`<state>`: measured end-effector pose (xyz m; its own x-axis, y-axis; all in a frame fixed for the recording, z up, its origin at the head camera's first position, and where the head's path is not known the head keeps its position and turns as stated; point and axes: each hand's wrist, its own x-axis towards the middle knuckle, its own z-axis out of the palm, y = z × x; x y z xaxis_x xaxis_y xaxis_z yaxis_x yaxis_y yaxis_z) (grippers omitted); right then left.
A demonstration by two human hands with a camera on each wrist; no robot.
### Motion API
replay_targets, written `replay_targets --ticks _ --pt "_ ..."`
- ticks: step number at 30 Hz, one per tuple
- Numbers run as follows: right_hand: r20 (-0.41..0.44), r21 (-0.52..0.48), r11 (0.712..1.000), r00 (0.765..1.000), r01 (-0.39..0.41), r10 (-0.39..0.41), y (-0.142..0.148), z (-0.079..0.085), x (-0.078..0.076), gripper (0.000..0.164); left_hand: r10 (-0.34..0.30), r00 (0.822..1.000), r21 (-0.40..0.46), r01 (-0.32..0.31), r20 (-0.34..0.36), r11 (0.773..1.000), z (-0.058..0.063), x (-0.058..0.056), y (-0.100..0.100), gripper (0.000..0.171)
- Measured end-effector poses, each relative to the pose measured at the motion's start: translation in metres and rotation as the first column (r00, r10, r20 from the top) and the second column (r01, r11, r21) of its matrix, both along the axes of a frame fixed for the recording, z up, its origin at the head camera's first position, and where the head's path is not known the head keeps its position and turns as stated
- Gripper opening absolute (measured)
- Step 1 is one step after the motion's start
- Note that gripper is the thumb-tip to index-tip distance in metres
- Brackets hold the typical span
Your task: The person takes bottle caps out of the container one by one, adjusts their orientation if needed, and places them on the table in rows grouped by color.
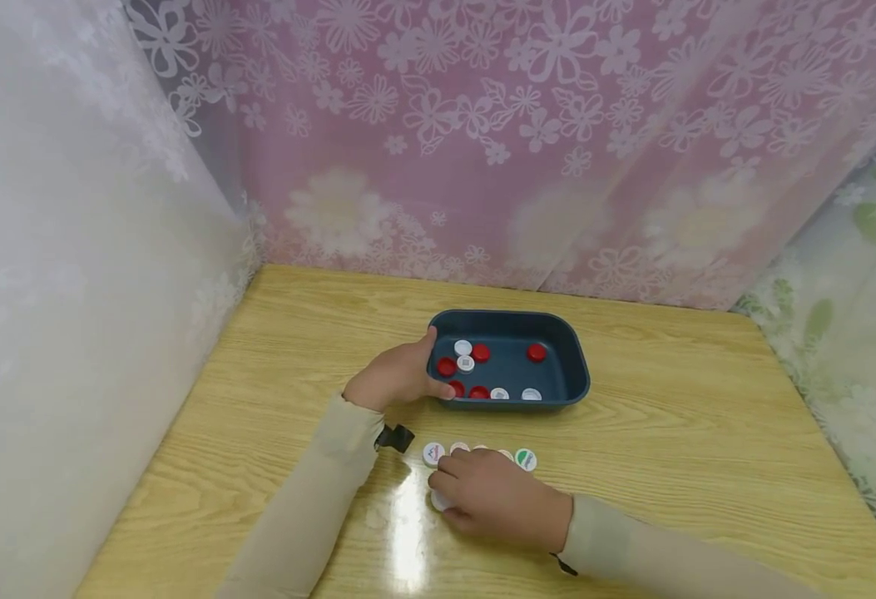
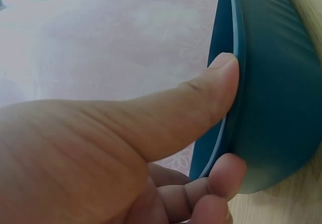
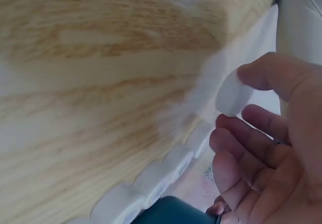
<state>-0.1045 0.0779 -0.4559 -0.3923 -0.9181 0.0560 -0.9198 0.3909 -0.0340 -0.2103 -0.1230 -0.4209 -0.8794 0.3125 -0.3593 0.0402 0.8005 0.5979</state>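
Observation:
My left hand (image 1: 396, 374) grips the left end of a dark blue rectangular bin (image 1: 512, 405). In the left wrist view the thumb presses on the rim, with fingertips against the wall below. Several red caps (image 1: 536, 352) and white caps (image 1: 531, 395) lie loose inside the bin. My right hand (image 1: 501, 499) pinches a white bottle cap (image 3: 234, 94) between thumb and fingers, just in front of a row of caps. That row has a printed cap (image 1: 433, 453) at its left end and a green-and-white cap (image 1: 526, 459) at its right; my hand partly covers the middle ones.
A wood-grain table (image 1: 707, 433) carries everything. Pink floral cloth (image 1: 438, 166) hangs behind it, with pale cloth (image 1: 93, 249) on the left side and green-leaf cloth (image 1: 857, 291) on the right. A black strap end (image 1: 396, 438) sticks out from the left wrist.

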Motion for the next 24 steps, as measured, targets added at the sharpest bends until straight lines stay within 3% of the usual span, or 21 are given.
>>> replay_targets --ticks 6,16,24 --pt "-0.035 0.005 1.000 0.999 0.009 -0.009 -0.0050 -0.0081 0.0007 0.012 0.002 1.000 -0.011 -0.002 -0.007 1.000 0.0012 0.0003 0.0013 0.111" --pt "0.019 0.017 0.997 0.997 0.078 -0.079 -0.0086 -0.0056 -0.0035 0.010 0.000 1.000 -0.025 0.000 0.006 1.000 0.0025 0.0000 0.0001 0.111" --pt "0.031 -0.022 0.997 0.997 0.078 -0.077 -0.0096 -0.0046 -0.0047 0.007 -0.001 1.000 -0.030 0.001 0.011 1.000 0.0025 0.0005 0.0014 0.111"
